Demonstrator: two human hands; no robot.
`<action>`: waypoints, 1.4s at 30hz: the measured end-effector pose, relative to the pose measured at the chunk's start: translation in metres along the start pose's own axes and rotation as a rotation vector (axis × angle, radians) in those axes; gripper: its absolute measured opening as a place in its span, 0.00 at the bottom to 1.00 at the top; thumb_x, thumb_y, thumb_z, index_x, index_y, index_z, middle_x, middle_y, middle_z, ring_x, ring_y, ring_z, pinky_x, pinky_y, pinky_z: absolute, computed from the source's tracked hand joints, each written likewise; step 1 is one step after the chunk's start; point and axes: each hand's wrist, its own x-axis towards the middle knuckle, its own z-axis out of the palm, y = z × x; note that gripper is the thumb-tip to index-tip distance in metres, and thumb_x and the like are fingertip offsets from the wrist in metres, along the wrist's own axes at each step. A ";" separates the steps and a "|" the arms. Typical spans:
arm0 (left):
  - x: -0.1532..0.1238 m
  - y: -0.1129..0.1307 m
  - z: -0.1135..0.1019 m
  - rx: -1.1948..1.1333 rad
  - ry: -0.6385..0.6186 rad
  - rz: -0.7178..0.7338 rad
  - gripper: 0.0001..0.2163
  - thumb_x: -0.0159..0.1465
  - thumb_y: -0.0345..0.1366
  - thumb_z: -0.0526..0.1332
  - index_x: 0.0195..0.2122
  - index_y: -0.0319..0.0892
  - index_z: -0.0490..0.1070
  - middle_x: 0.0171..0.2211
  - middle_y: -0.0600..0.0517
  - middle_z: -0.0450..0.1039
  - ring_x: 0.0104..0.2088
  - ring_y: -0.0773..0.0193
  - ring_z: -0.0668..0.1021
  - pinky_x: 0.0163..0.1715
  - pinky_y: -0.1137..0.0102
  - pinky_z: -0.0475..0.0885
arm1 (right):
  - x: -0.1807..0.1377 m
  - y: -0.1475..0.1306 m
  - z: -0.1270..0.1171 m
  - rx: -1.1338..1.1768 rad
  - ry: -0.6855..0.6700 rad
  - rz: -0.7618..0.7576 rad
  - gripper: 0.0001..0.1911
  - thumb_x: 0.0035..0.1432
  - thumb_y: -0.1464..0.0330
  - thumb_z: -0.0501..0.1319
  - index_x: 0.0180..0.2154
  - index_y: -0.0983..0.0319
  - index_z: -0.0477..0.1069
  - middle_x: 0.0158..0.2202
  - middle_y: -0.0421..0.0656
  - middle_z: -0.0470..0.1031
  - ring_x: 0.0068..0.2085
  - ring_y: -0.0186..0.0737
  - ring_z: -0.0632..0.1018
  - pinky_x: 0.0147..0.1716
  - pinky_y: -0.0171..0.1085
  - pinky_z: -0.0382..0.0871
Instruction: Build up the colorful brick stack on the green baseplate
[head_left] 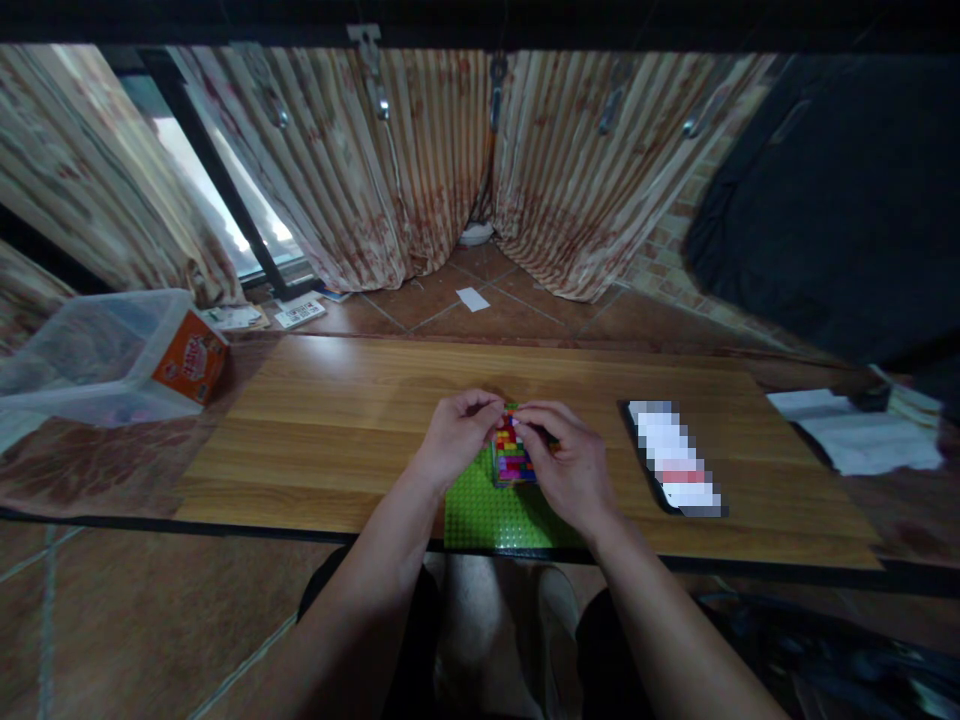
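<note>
A stack of many-coloured toy bricks [514, 462] stands on a green studded baseplate [502, 520] near the front edge of the wooden table. My left hand [469, 425] is at the stack's upper left, thumb and forefinger pinched together near its top. From the right, my right hand [570, 455] bends over the stack, its thumb and fingers closed at the top edge. What lies between the fingertips is too small and too covered to make out. Both hands partly hide the upper bricks.
A phone [675, 460] lies right of my right hand. White papers [862, 430] are at the table's right end. A clear plastic box [112, 350] with an orange label stands at the far left. Striped curtains [420, 170] hang behind the table [322, 430].
</note>
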 end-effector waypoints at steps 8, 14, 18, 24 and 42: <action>0.000 0.000 0.000 0.004 -0.003 0.003 0.06 0.58 0.36 0.63 0.28 0.38 0.74 0.22 0.56 0.70 0.20 0.73 0.67 0.22 0.75 0.60 | 0.000 -0.001 0.000 0.003 -0.009 0.004 0.07 0.64 0.69 0.59 0.38 0.56 0.77 0.41 0.44 0.79 0.43 0.43 0.78 0.45 0.44 0.72; 0.002 0.000 0.000 0.001 -0.002 0.009 0.06 0.57 0.36 0.63 0.28 0.38 0.74 0.21 0.55 0.70 0.20 0.73 0.66 0.22 0.75 0.61 | 0.000 -0.001 0.000 -0.017 -0.018 0.001 0.08 0.64 0.69 0.59 0.38 0.55 0.77 0.40 0.43 0.79 0.42 0.43 0.79 0.44 0.44 0.73; 0.001 0.000 0.000 0.004 -0.007 0.008 0.06 0.57 0.36 0.63 0.28 0.38 0.73 0.21 0.55 0.70 0.20 0.73 0.66 0.22 0.75 0.61 | 0.000 -0.002 0.000 -0.009 -0.016 0.004 0.07 0.64 0.69 0.59 0.38 0.56 0.77 0.39 0.42 0.79 0.43 0.43 0.79 0.45 0.44 0.72; 0.002 -0.001 0.000 0.019 -0.005 0.017 0.05 0.58 0.35 0.62 0.28 0.39 0.74 0.21 0.56 0.69 0.20 0.73 0.66 0.22 0.74 0.60 | 0.000 -0.001 0.000 -0.025 0.033 0.007 0.08 0.63 0.68 0.59 0.39 0.55 0.78 0.43 0.44 0.78 0.46 0.44 0.78 0.47 0.46 0.72; 0.006 -0.009 -0.004 0.202 0.145 0.095 0.04 0.57 0.33 0.63 0.32 0.39 0.76 0.26 0.54 0.73 0.25 0.70 0.71 0.29 0.73 0.65 | 0.007 0.018 -0.014 0.098 0.201 0.193 0.05 0.57 0.64 0.65 0.33 0.58 0.79 0.44 0.46 0.78 0.47 0.47 0.77 0.50 0.50 0.70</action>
